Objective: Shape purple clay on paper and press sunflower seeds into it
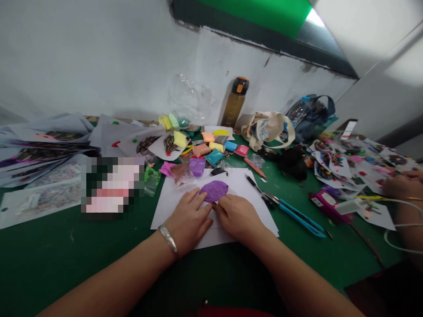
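Note:
A flat purple oval, which looks like pressed clay [214,191], lies on stacked white paper [172,207] in front of me. My left hand [189,216] rests flat on the paper with its fingers stretched out, the fingertips at the oval's left and lower edge. My right hand [238,217] is closed in a pinch at the oval's lower right edge. A small dark tip shows by its fingers, but I cannot make out what it belongs to. Just behind the oval lie a purple clay packet [197,167] and a brown packet [181,174].
Right of the paper lie a black pen [254,183] and blue-handled tweezers [300,217]. Several coloured clay packets [214,157] and a bottle [235,103] stand behind. Left is a pixelated patch [112,187]. Another person's hand [401,185] is at far right, past a magenta tape measure [327,206].

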